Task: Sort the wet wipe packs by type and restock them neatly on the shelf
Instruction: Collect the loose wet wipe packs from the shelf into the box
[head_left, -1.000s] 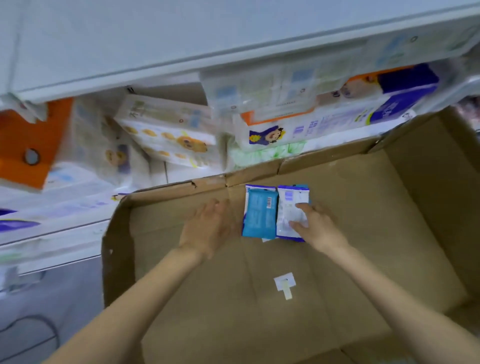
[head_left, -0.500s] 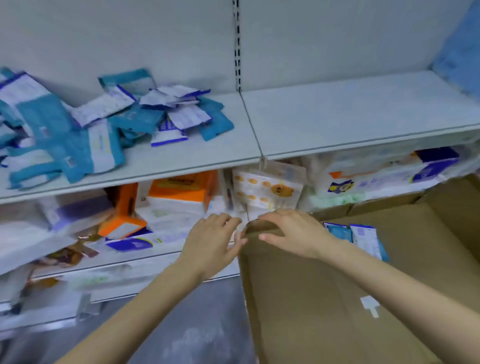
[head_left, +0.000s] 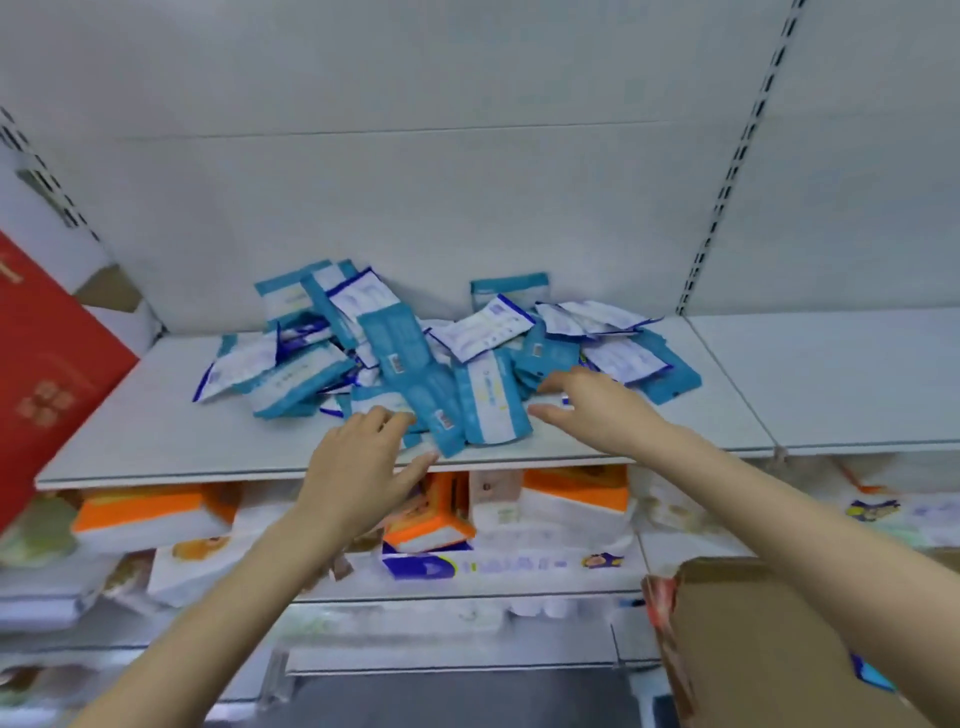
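Note:
A loose heap of wet wipe packs (head_left: 415, 358) lies on the white shelf (head_left: 171, 441), several teal and several white with blue edges, lying at all angles. My left hand (head_left: 358, 462) reaches to the front of the heap with fingers spread, its fingertips at a teal pack (head_left: 436, 410) that juts over the shelf edge. My right hand (head_left: 592, 405) hovers over the right side of the heap, fingers straight, holding nothing.
A cardboard box (head_left: 753, 639) stands at the lower right with a blue pack corner (head_left: 872, 675) showing inside. A red box (head_left: 47, 374) leans at the left. Orange and white tissue packs (head_left: 150, 514) fill the lower shelf. The shelf section to the right (head_left: 831, 374) is bare.
Both hands left the two packs in the cardboard box and rose to the heap on the shelf. The view swung from the box up to the shelf.

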